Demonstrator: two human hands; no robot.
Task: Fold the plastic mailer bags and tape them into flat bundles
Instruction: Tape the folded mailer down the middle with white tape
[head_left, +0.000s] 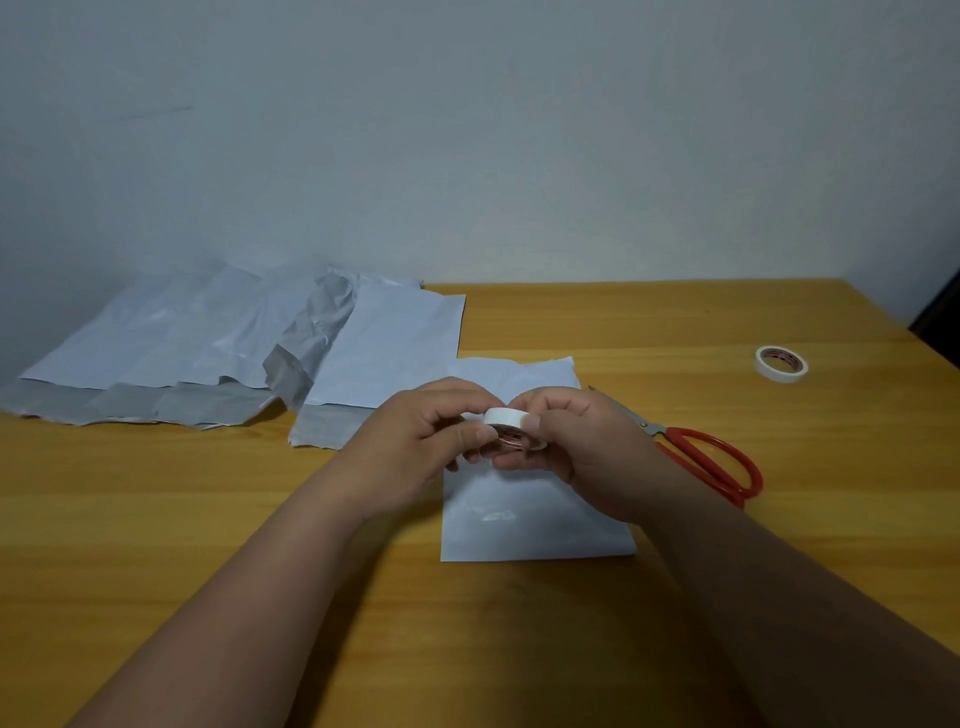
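1. Left hand (415, 441) and right hand (582, 452), both pinching a white tape roll (511, 423) above the folded mailer bag (535, 525) at desk (156, 519) centre.
2. Unfolded mailer bags (208, 343), far left.
3. Red-handled scissors (711, 457), right; second tape roll (781, 364), far right.

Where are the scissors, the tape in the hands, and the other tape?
Scissors (711, 457): head view, on the red handle loop.
Tape in the hands (506, 416): head view, on its white outer rim.
Other tape (781, 364): head view, on the roll's white top edge.
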